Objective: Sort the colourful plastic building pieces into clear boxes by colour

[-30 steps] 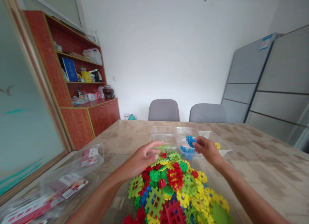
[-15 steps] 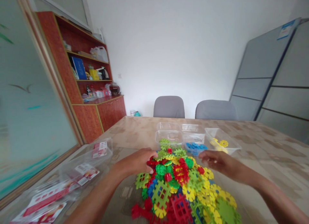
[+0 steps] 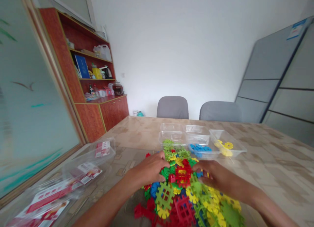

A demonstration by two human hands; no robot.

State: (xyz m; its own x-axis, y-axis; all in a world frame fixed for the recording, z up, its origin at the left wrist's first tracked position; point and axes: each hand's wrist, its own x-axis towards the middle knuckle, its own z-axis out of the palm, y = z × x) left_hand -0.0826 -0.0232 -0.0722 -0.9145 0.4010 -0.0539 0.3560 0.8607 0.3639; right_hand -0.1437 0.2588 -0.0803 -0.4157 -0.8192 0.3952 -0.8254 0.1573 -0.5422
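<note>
A heap of coloured plastic interlocking pieces [image 3: 183, 196], red, green, yellow and blue, lies on the table in front of me. My left hand [image 3: 149, 170] rests palm down on the heap's left side, fingers curved onto green and red pieces. My right hand [image 3: 216, 178] lies on the heap's right side. Its fingertips touch a blue piece [image 3: 200, 174], and I cannot see whether they grip it. Behind the heap stand clear tubs: one with green pieces [image 3: 169, 140], one with blue pieces [image 3: 200, 148] and one with yellow pieces [image 3: 227, 145].
Two more clear tubs [image 3: 186, 127] stand behind those. Clear plastic packets with red labels [image 3: 80, 171] lie at the table's left edge. Two grey chairs [image 3: 173, 107] stand at the far side, a wooden cabinet [image 3: 98, 106] at the left.
My right hand left a blue piece in the blue tub and came back down onto the heap. My left hand slid lower onto the heap's left side.
</note>
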